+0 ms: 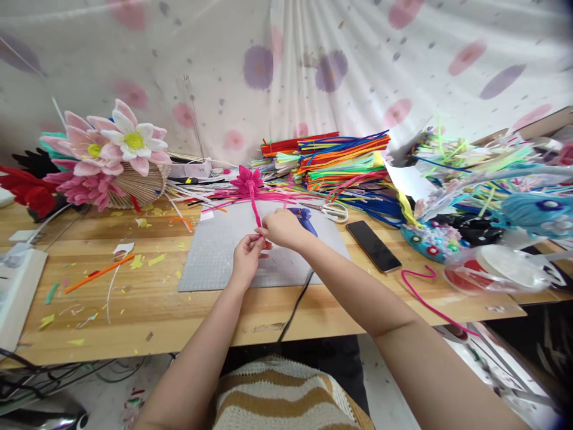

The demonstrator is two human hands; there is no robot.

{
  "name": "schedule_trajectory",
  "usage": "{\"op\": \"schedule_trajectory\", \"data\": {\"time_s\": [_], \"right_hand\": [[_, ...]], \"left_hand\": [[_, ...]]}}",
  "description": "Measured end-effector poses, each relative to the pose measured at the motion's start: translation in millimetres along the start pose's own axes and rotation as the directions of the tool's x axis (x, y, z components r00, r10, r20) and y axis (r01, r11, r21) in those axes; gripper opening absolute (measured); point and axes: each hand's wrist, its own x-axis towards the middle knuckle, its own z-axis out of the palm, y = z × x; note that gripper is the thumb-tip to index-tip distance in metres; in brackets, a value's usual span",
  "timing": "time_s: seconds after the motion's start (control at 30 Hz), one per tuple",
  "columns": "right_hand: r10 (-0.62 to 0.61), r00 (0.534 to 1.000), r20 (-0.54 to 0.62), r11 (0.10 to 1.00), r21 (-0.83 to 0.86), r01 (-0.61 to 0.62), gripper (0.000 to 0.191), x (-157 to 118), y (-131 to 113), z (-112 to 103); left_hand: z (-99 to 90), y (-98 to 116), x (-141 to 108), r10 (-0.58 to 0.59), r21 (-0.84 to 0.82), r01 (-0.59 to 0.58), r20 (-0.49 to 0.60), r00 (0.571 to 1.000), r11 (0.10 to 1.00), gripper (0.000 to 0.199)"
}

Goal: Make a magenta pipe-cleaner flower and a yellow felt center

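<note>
A bright pink pipe-cleaner flower [249, 182] stands tilted away from me above the grey cutting mat [210, 257]. Its fuzzy stem runs down toward me into my fingers. My left hand [248, 255] pinches the stem's lower end. Just above it, my right hand [281, 228] is closed on the stem too, back of the hand upward, so its fingertips are partly hidden. A small orange bit shows between the hands. Behind my right hand lies a blue glue gun [304, 220], partly covered, with scissors [333, 211] to its right.
A black phone [373, 246] lies right of the mat. Bundles of coloured pipe cleaners [344, 158] line the back. Finished fuzzy flowers [116, 143] stand at the left, near a loose orange pipe cleaner [99, 273]. A black cable [295, 304] crosses the table's front edge.
</note>
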Motion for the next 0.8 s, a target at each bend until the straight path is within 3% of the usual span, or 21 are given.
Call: {"op": "schedule_trajectory", "data": {"time_s": [0.13,0.3,0.57,0.67,0.8], "right_hand": [[0.084,0.991,0.106,0.980,0.169,-0.101,0.027,2,3,1],[0.145,0.983,0.114,0.953,0.250,-0.169,0.025,0,4,3],[0.158,0.981,0.113,0.939,0.289,-0.185,0.027,-1,8,17],[0.191,0.973,0.130,0.933,0.286,-0.221,0.028,0,8,32],[0.222,0.960,0.169,0.923,0.282,-0.263,0.028,-2,5,49]], "left_hand": [[-11.3,3,2,-0.065,0.003,0.066,-0.055,0.996,0.998,0.035],[-26.9,8,9,-0.046,0.050,0.057,-0.192,0.980,0.997,0.029],[-35.8,25,8,-0.096,0.091,0.099,-0.044,0.994,0.991,0.028],[-39.0,26,8,-0.096,0.191,0.108,-0.067,0.993,0.976,0.027],[-41.9,25,12,0.023,0.333,0.018,-0.120,0.993,0.943,0.026]]}}
